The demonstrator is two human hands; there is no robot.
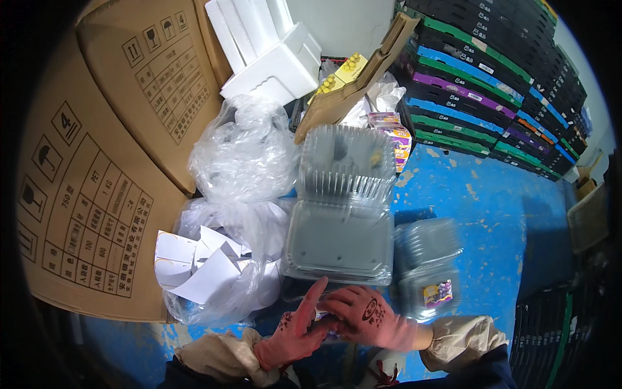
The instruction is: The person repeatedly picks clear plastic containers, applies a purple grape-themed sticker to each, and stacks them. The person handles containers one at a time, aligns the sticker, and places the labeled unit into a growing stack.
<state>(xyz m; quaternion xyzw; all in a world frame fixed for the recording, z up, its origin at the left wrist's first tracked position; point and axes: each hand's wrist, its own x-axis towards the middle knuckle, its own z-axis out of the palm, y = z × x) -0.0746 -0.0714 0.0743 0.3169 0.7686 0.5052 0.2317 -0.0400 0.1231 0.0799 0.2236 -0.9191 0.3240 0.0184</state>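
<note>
My left hand, in a pink work glove, points its index finger up by the near edge of a stack of clear plastic clamshell containers. Its other fingers meet those of my right hand, gloved alike, over a small printed item partly hidden beneath them; which hand holds it I cannot tell. The clamshell stack stands with its lids raised at the back. To the right, another open clear clamshell has a label with a grape picture on its near part.
Large cardboard boxes stand left, beside a plastic bag of white paper sheets and a clear plastic bundle. White foam boxes, flattened cardboard and printed grape packaging lie behind. Stacked crates rise at back right.
</note>
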